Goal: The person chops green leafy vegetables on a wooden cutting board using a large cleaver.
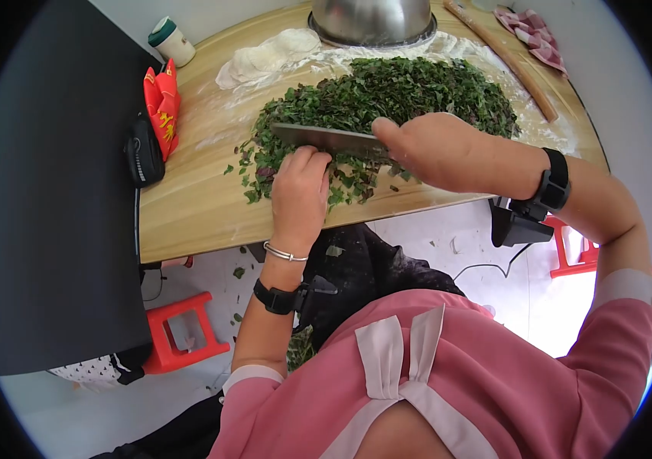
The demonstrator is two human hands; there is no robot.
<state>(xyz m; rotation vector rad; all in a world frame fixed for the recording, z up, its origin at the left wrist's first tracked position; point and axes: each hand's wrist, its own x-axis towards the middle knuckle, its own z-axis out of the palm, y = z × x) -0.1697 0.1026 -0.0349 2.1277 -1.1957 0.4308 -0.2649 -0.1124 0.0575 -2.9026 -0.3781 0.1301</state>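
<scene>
A broad heap of chopped dark green leaves (417, 92) covers the middle of the wooden table (211, 183). My right hand (437, 151) is closed round the handle end of a knife (330, 139), whose blade points left across the front of the heap. Just below the blade's left part, my left hand (300, 187) rests on leaves with its fingers bent and pressed together, the fingertips near the blade. Whatever lies under those fingertips is hidden. Loose leaf bits are scattered around the left hand and towards the table's front edge.
Behind the heap are a metal bowl (375, 21), flattened dough (268, 57) and scattered flour. A rolling pin (505, 61) and checked cloth (534, 37) lie at the right. A jar (173, 42), red packet (162, 107) and black case (144, 151) line the left edge.
</scene>
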